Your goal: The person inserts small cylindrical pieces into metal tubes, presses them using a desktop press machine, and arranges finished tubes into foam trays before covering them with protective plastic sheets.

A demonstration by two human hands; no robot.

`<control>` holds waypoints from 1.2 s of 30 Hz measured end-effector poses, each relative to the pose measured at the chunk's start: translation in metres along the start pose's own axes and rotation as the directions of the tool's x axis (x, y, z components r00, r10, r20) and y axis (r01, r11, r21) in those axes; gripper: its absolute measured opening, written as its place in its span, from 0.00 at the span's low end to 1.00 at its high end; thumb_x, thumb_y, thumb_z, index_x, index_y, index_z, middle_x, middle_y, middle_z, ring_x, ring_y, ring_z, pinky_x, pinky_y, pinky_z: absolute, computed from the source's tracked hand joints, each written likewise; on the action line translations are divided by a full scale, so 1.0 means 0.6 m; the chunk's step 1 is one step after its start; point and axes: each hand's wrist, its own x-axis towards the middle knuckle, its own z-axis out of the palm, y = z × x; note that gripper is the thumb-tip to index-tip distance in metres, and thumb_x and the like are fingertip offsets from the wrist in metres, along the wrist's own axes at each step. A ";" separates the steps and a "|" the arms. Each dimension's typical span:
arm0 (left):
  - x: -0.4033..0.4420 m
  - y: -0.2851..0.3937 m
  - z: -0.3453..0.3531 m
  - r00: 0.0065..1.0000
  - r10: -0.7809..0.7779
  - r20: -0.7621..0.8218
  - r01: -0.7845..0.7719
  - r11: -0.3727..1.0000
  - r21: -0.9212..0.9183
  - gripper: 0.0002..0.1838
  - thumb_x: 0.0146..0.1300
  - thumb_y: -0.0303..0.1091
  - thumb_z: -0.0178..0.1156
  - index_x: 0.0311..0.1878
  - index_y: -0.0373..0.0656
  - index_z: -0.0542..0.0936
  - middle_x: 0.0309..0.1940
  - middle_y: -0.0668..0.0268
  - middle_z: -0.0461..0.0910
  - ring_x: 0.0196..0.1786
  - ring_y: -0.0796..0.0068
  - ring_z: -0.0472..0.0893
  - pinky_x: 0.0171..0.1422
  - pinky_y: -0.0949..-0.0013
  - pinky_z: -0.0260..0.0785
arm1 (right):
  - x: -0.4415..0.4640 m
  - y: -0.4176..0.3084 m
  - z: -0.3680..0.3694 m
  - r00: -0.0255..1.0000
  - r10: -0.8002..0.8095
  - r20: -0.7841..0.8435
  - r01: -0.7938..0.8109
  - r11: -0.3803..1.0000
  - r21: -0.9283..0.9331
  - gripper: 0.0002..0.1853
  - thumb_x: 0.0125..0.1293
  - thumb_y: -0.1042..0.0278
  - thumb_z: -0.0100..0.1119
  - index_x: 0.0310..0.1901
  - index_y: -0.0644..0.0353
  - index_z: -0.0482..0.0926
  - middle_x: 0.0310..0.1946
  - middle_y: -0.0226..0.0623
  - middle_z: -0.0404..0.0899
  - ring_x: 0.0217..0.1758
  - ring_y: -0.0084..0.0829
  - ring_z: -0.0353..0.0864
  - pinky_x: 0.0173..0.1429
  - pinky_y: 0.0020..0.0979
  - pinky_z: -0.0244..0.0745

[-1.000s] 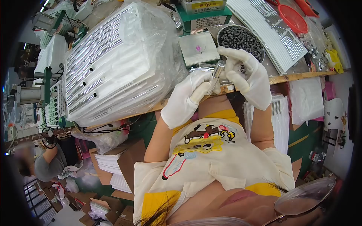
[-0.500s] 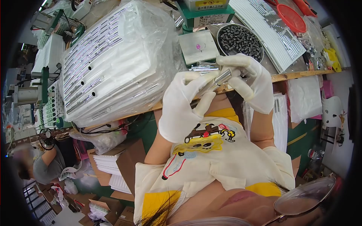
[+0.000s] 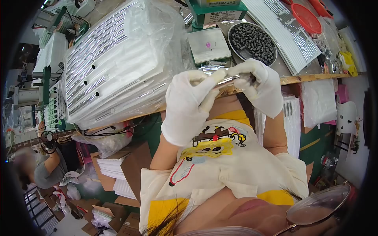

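Observation:
A shiny metal tube [image 3: 228, 81] lies nearly level between my two white-gloved hands at the table's front edge. My left hand [image 3: 188, 103] pinches its left end between thumb and fingers. The fingers of my right hand [image 3: 260, 86] are curled round its right end, and part of the tube is hidden there. Just beyond the hands are a pile of small metal tubes [image 3: 212, 67] and a flat metal block with a purple mark [image 3: 208, 45]. A round tray of small black parts [image 3: 252, 42] sits behind my right hand.
Plastic-wrapped trays of metal tubes [image 3: 118, 67] fill the table's left. At the back right are a white ridged tray [image 3: 283, 35] and a red basket [image 3: 306, 19]. A green machine [image 3: 216, 15] stands at the back. Another person [image 3: 47, 169] is at the far left.
The tube has turned from steeply tilted to nearly level. Both hands have lowered slightly, and my right fingers have closed over its end.

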 end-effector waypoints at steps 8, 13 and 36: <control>0.003 -0.049 0.064 0.994 0.106 -0.038 -0.101 0.987 0.125 0.28 0.54 0.26 0.75 0.60 0.58 0.88 0.43 0.65 0.81 0.45 0.63 0.79 0.50 0.62 0.74 | -0.005 0.047 0.018 0.983 0.182 -0.013 -0.182 0.978 -0.102 0.08 0.66 0.73 0.70 0.44 0.62 0.84 0.35 0.40 0.85 0.34 0.30 0.86 0.42 0.28 0.81; 0.004 -0.077 0.080 0.999 0.043 0.021 -0.045 0.994 0.102 0.28 0.55 0.28 0.75 0.61 0.59 0.87 0.43 0.65 0.82 0.46 0.62 0.80 0.51 0.60 0.74 | -0.006 0.084 0.041 0.970 0.244 -0.014 -0.244 0.968 -0.062 0.09 0.66 0.71 0.70 0.47 0.61 0.86 0.37 0.40 0.86 0.38 0.32 0.86 0.44 0.29 0.81; -0.089 -0.140 0.127 0.998 -0.029 0.061 0.032 0.998 -0.057 0.25 0.49 0.30 0.79 0.54 0.54 0.89 0.38 0.66 0.85 0.43 0.61 0.81 0.49 0.60 0.73 | -0.061 0.139 0.074 0.976 0.206 0.073 -0.194 0.970 -0.149 0.11 0.61 0.71 0.75 0.45 0.57 0.87 0.36 0.38 0.83 0.36 0.33 0.86 0.42 0.31 0.80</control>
